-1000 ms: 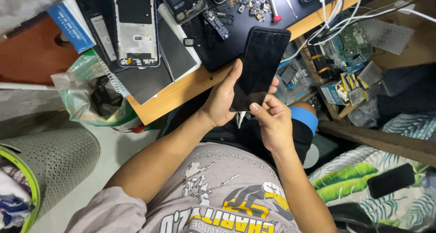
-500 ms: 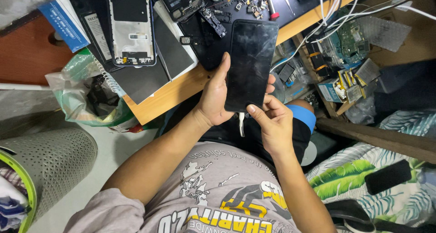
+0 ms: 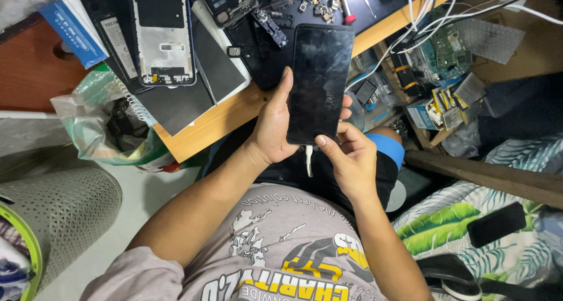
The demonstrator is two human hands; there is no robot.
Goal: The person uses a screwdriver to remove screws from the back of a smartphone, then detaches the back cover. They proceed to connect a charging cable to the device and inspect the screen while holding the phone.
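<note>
Left hand (image 3: 271, 131) grips the black phone screen panel (image 3: 318, 81) along its left edge, holding it up over the near edge of the wooden desk (image 3: 217, 122). Right hand (image 3: 350, 160) pinches the panel's near bottom corner, thumb on the glass.

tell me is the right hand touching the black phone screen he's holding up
Touching. The head view shows the right hand with its thumb tip pressed on the bottom edge of the black phone screen, while the left hand grips its left side.

Black phone screen (image 3: 316, 84) — smudged, upright
</note>
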